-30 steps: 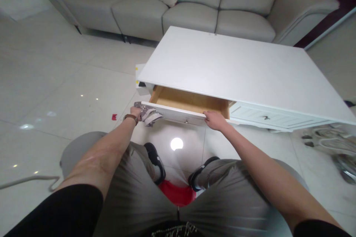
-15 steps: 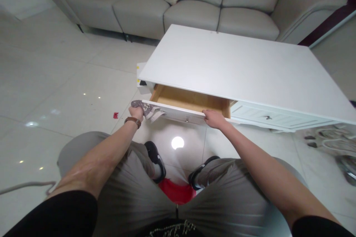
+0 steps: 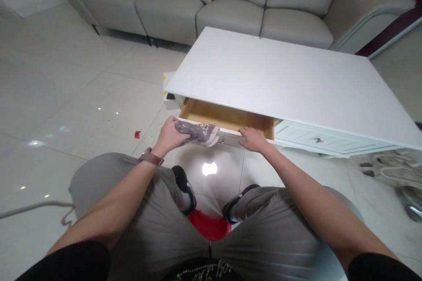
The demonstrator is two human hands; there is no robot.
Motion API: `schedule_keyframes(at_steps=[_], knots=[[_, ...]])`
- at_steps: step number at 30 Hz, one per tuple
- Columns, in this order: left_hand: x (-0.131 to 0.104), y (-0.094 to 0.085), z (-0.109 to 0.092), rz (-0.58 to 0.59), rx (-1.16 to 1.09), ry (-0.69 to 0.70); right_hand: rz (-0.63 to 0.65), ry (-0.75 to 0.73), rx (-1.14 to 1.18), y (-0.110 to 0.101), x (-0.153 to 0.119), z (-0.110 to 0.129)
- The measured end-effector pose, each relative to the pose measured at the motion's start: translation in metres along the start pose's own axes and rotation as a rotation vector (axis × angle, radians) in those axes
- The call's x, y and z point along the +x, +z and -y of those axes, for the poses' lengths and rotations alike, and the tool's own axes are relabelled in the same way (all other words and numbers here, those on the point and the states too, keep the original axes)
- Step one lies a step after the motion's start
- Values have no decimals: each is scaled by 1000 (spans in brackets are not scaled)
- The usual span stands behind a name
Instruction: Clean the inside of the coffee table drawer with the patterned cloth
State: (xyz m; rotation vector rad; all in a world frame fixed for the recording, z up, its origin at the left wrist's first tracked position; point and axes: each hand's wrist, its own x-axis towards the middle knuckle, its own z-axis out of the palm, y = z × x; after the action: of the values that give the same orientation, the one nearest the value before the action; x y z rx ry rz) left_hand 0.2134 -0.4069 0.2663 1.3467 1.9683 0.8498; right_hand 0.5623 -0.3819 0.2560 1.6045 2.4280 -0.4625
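Note:
My left hand (image 3: 169,135) is closed around a grey-and-white patterned cloth (image 3: 197,132), its pale end hanging to the right. The cloth lies against the top edge of a white drawer front (image 3: 231,139), near the drawer's metal knob (image 3: 222,141). At the right part of that same edge, my right hand (image 3: 253,139) grips the drawer front, fingers over the top and thumb on the outer face. The pulled-out drawer shows a bare wooden inside (image 3: 231,116), partly under the tabletop of the white coffee table (image 3: 280,74).
A grey sofa (image 3: 231,17) stands behind the table. To the right is a second drawer with a knob (image 3: 318,140). A white box (image 3: 169,103) sits by the table's left end. A red scrap (image 3: 137,134) lies on the floor, and a red stool (image 3: 211,226) shows between my legs.
My left hand has turned over and the cloth has shifted right along the drawer front, spreading out more. My right hand stays at the same place on the edge, with its fingers slightly looser.

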Motion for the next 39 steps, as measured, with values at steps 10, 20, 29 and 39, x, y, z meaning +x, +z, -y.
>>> schedule_keyframes(at_steps=[10,20,29,39], knots=[[-40,46,-50,341,-363,159,-443,-414,293,-20,-53,77],[-48,39,-49,583,-612,192,-307,-117,1378,2,-49,95],[-64,41,-52,485,-243,625,-379,122,1603,3,-41,91],[-47,47,-45,242,-318,335,-504,212,1156,7,-34,73]])
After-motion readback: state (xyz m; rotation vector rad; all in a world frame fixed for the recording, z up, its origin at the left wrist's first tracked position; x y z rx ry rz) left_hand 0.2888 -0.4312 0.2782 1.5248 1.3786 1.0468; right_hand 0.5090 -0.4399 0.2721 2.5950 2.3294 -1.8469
